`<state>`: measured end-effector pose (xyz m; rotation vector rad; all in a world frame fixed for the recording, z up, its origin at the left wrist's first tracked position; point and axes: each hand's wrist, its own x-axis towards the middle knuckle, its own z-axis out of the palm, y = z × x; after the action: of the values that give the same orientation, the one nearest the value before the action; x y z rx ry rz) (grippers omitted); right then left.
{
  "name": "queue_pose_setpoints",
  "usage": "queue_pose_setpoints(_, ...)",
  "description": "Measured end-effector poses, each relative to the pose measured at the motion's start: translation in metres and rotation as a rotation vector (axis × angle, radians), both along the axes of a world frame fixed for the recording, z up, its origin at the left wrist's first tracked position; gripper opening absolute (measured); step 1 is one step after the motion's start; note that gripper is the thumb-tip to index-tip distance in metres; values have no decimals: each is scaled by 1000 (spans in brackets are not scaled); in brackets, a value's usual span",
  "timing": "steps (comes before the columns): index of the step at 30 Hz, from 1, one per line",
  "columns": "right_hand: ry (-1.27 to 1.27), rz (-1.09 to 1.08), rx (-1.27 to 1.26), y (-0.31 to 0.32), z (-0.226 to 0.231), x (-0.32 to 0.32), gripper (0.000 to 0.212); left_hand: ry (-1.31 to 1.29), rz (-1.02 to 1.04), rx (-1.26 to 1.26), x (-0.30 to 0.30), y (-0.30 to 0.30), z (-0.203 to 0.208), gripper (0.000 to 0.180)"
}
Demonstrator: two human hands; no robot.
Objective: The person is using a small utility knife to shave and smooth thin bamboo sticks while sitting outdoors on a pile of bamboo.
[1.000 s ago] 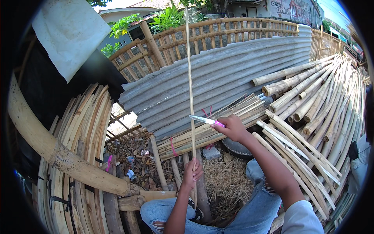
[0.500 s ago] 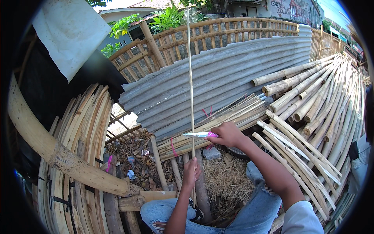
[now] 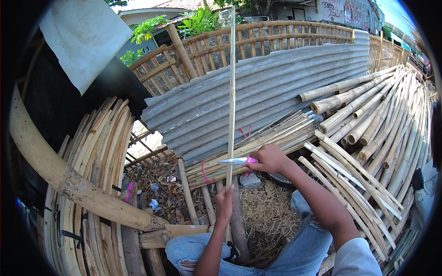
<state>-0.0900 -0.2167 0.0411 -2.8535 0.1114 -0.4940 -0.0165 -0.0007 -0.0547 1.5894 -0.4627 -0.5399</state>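
My left hand [image 3: 224, 202] is closed around the lower part of a long, thin bamboo strip [image 3: 232, 96], which stands nearly upright in front of me. The strip's flat, wider side shows, and its top end reaches above the fence. In my right hand [image 3: 270, 159] is a knife with a pink handle [image 3: 251, 160], held level. Its blade [image 3: 232, 161] points left and lies across the strip a little above my left hand. Whether the edge bites into the strip, I cannot tell.
Bundled bamboo strips [image 3: 258, 142] lie ahead, before a corrugated sheet [image 3: 258, 87] and a bamboo fence [image 3: 258, 41]. Many poles [image 3: 396, 115] are piled at right. Split bamboo [image 3: 99, 161] leans at left beside a thick pole [image 3: 83, 193]. Straw [image 3: 264, 211] covers the ground.
The bamboo strip has turned from its narrow edge to its wider face, and its top end has come into view, slightly further right. The knife has stayed almost in place.
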Motion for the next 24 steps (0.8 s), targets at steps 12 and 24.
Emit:
queue_pose_setpoints(12, 24, -81, -23, 1, 2, 0, 54, -312, 236, 148, -6, 1, 19, 30)
queue_pose_setpoints(24, -220, -370, 64, -28, 7, 4, 52, -544, 228, 262, -12, 1, 13, 37)
